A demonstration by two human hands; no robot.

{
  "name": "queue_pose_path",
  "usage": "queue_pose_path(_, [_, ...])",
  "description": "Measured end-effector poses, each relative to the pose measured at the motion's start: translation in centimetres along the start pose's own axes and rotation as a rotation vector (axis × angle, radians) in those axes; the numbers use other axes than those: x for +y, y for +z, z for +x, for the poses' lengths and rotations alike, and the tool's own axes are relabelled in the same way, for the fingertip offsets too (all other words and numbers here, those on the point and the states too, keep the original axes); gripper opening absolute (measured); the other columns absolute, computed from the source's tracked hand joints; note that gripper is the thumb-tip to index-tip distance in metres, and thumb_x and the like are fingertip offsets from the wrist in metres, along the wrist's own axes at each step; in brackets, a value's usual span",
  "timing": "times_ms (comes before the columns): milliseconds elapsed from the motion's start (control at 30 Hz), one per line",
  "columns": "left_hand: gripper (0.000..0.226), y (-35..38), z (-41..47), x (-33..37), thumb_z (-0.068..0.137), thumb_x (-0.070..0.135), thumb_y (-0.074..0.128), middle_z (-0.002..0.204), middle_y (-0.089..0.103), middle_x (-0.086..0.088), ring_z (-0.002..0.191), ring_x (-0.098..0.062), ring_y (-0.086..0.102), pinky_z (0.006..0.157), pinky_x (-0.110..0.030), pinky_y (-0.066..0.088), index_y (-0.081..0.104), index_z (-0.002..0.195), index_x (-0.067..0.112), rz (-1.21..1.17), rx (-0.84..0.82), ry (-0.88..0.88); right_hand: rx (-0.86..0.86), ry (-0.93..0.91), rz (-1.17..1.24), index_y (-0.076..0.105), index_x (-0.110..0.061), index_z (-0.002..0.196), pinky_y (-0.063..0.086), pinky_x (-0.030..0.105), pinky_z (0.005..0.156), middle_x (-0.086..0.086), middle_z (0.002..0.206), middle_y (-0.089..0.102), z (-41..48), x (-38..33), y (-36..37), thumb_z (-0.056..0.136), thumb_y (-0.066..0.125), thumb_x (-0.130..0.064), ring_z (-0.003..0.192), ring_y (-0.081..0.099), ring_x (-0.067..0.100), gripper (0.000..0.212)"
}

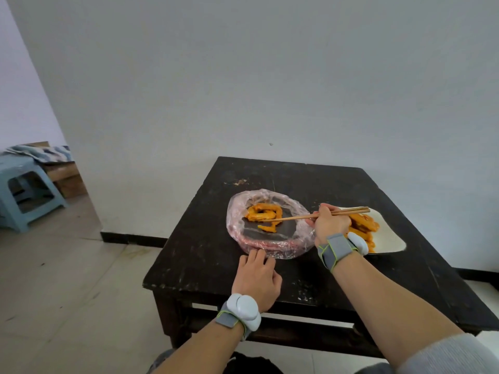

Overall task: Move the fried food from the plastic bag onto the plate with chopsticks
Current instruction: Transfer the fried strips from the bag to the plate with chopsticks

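You are well into this job, but it is not done. A pile of fried food (361, 225) already lies on the plate (391, 238), which sits at the right side of the table (205, 238), partly hidden behind your right hand (328, 225). The plastic bag (235, 217) lies spread open in the middle of the table, just left of the plate. Inside it you have a curled cluster (263, 211) toward the far side and one smaller strip (270, 227) nearer you, so by my reckoning a few more trips are left.

Your right grip pinches the chopsticks (297, 217), which reach left into the bag. Their tips lie close together at the near edge of the cluster, and I cannot tell whether they have caught a piece yet.

Your left hand (256, 276) rests on the table at the near rim of the bag. Its grip is relaxed and holds nothing, with the fingertips touching the plastic, which looks like steadying the bag
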State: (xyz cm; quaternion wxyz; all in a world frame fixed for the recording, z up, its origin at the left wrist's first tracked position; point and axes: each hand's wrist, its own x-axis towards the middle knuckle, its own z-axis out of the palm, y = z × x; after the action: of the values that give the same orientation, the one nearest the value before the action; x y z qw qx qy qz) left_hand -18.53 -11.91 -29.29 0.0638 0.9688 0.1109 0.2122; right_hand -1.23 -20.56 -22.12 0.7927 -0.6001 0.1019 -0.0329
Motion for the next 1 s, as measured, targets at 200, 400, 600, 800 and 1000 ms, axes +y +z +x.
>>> queue_pose_path(200, [0.024, 0.0, -0.1, 0.1, 0.083, 0.028, 0.047, 0.097, 0.058, -0.006, 0.091, -0.027, 0.053, 0.079, -0.039, 0.045, 0.064, 0.092, 0.013, -0.008, 0.016, -0.006, -0.016, -0.023, 0.000, 0.063, -0.015, 0.079, 0.059, 0.034, 0.056, 0.012, 0.073, 0.066, 0.9, -0.8, -0.9, 0.089, 0.063, -0.012, 0.061, 0.066, 0.024, 0.011])
queue_pose_path(400, [0.032, 0.1, 0.0, 0.0, 0.088, 0.032, 0.037, 0.107, 0.053, -0.003, 0.101, -0.023, 0.046, 0.088, -0.037, 0.038, 0.059, 0.103, 0.015, -0.004, -0.037, -0.012, -0.004, -0.075, -0.079, 0.062, -0.015, 0.073, 0.055, 0.032, 0.053, 0.012, 0.073, 0.067, 1.6, -1.2, -2.1, 0.090, 0.066, -0.017, 0.058, 0.065, 0.020, 0.018])
queue_pose_path(600, [0.031, 0.0, -0.1, -0.1, 0.088, 0.032, 0.038, 0.108, 0.053, -0.003, 0.101, -0.024, 0.046, 0.089, -0.037, 0.038, 0.060, 0.103, 0.015, -0.002, -0.047, -0.021, -0.103, 0.068, 0.000, 0.064, -0.006, 0.079, 0.055, 0.029, 0.048, 0.012, 0.071, 0.066, 1.1, -0.1, -1.6, 0.088, 0.071, -0.014, 0.060, 0.065, 0.021, 0.014])
queue_pose_path(800, [0.031, 0.0, 0.0, 0.1, 0.087, 0.031, 0.039, 0.104, 0.055, -0.004, 0.098, -0.024, 0.048, 0.087, -0.037, 0.040, 0.061, 0.101, 0.014, -0.010, -0.030, -0.014, -0.116, 0.097, 0.068, 0.064, -0.008, 0.076, 0.055, 0.027, 0.049, 0.011, 0.071, 0.069, 0.7, 0.2, -0.4, 0.087, 0.072, -0.016, 0.060, 0.068, 0.019, 0.016])
queue_pose_path(1000, [0.029, 0.0, 0.0, 0.0, 0.086, 0.030, 0.041, 0.103, 0.056, -0.006, 0.096, -0.027, 0.049, 0.085, -0.040, 0.042, 0.061, 0.098, 0.013, -0.008, -0.022, -0.014, -0.164, 0.041, 0.009, 0.063, -0.011, 0.074, 0.055, 0.030, 0.051, 0.013, 0.071, 0.069, 0.3, 0.6, 0.8, 0.089, 0.070, -0.019, 0.059, 0.067, 0.021, 0.018])
